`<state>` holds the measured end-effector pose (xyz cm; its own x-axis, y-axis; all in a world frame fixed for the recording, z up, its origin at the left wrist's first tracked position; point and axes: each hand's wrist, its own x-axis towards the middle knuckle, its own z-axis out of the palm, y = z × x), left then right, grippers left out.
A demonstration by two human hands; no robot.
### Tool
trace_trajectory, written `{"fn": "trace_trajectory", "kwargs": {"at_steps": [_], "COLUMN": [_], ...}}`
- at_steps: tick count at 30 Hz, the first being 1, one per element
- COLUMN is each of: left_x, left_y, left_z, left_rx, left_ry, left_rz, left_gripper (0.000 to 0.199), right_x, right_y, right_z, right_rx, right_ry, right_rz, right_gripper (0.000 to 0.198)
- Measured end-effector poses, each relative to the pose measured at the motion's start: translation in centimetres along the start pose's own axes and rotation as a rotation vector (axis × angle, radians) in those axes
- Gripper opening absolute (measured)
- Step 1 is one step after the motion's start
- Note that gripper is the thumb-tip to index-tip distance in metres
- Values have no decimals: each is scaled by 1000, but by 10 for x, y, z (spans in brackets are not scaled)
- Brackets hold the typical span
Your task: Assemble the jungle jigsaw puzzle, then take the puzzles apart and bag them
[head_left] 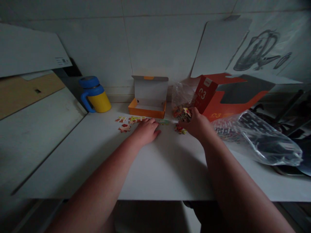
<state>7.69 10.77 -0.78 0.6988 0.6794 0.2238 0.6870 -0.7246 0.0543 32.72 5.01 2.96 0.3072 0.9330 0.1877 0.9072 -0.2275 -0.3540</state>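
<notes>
My left hand (146,131) lies low over the white table with its fingers stretched out and the thumb apart, touching or just beside several jigsaw puzzle pieces (124,128). Its fingers partly cover a yellow-green piece (136,119); a pale green piece (163,122) lies just to its right. My right hand (198,123) is closed around a bunch of jigsaw puzzle pieces (185,114), held on edge. Below that bunch a small pile of colourful pieces (180,129) rests on the table. Behind the hands stands an orange box (146,112) with its lid raised.
A clear bag with more pieces (178,100) leans by a red carton (228,97). At right lies a clear plastic package (264,139). A blue and yellow jug (97,97) stands back left. White panels (36,129) edge the left side; a tiled wall (155,45) closes the back.
</notes>
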Motion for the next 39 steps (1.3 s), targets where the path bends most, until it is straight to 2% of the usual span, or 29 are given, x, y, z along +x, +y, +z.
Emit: {"fn": "trace_trajectory", "kwargs": {"at_steps": [6, 12, 16, 23, 28, 32, 34, 36, 39], "left_x": [0, -2, -2, -3, -4, -4, -3, -2, 0], "left_y": [-2, -4, -4, -4, -5, -4, -4, -5, -11], "left_z": [3, 6, 4, 2, 2, 1, -1, -5, -11], "left_rx": [-31, -44, -50, -53, -68, -80, -92, -101, -129], "left_ry": [10, 16, 12, 15, 18, 31, 52, 95, 193], "left_rz": [3, -3, 0, -2, -4, -8, -13, -43, -137], "left_gripper": [32, 32, 33, 32, 30, 25, 22, 21, 22], "right_x": [-6, -3, 0, 8, 9, 6, 2, -4, -16], "right_y": [-5, -5, -4, 7, 8, 3, -2, -10, -25], "right_z": [12, 11, 7, 9, 8, 2, 1, 3, 13], "right_rx": [-153, -191, -176, -107, -60, -13, 46, 135, 228], "right_ry": [-188, -230, -266, -164, -136, -37, 21, 41, -53], "right_rz": [-31, -57, -21, 92, 92, 116, 59, -80, -344], "right_gripper": [60, 63, 68, 77, 79, 74, 70, 66, 63]}}
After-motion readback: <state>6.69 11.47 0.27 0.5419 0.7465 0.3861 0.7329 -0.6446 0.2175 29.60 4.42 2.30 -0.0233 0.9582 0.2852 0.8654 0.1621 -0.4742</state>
